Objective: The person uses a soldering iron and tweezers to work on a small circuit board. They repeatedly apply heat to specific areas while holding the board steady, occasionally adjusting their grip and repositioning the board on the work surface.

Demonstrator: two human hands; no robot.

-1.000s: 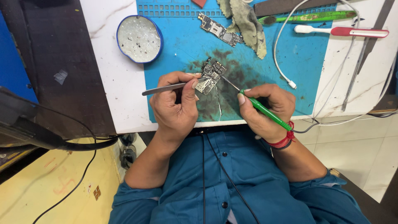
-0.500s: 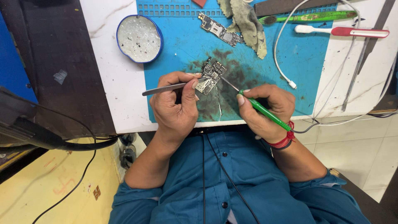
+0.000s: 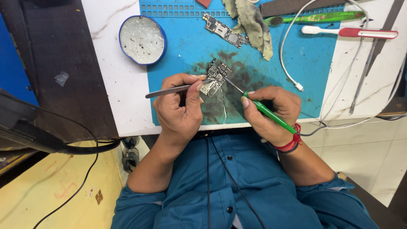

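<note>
Two hands meet over a small circuit board [image 3: 215, 79] that lies on the stained middle of a blue work mat [image 3: 313, 68], near the mat's front edge. The board's long axis runs on a slant, its far end tipped away from the person and slightly toward their right.

The left hand [image 3: 180, 111] pinches a pair of metal tweezers [image 3: 174, 89]; its grip is closed round them, thumb on top, and the tips reach the board's left edge, apparently to pin it so it cannot slide. The tweezers lie almost level, handle end out to the left.

The right hand [image 3: 271, 112] is curled snugly round a green-handled tool [image 3: 267, 112], held like a pen. Its thin metal shaft slants up and left to touch the board's right side. That low, pencil-style hold seems chosen for fine control of the tip.

Farther out on the mat lie a second circuit board [image 3: 224, 30], a grey-green rag [image 3: 252, 23] just beside it, a green toothbrush [image 3: 316, 18] and a white cable [image 3: 292, 63]. A round blue-rimmed dish [image 3: 142, 39] sits at the mat's left edge, on the white table [image 3: 112, 76]. A red-and-white brush [image 3: 349, 32] rests on the table to the right.
</note>
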